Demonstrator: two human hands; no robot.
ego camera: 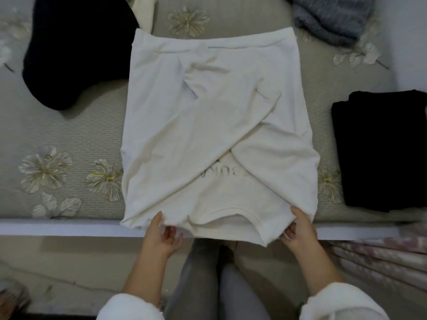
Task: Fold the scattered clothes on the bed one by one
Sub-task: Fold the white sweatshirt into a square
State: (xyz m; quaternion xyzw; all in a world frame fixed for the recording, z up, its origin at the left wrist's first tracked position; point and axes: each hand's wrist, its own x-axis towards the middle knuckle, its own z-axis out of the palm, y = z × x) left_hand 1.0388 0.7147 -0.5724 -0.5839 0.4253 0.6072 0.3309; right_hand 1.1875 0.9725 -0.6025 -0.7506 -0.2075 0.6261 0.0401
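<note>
A bed fills the upper part of the view, covered in a grey-green ribbed bedspread printed with pale flowers and leaves; its near side ends in a white edge running straight across; below that lies a beige floor, smooth and dull, with a faint crack-like line at the left; at the lower right sits a striped, pinkish floral fabric; a pale wall shows at the upper right; the light is dim and even.
</note>
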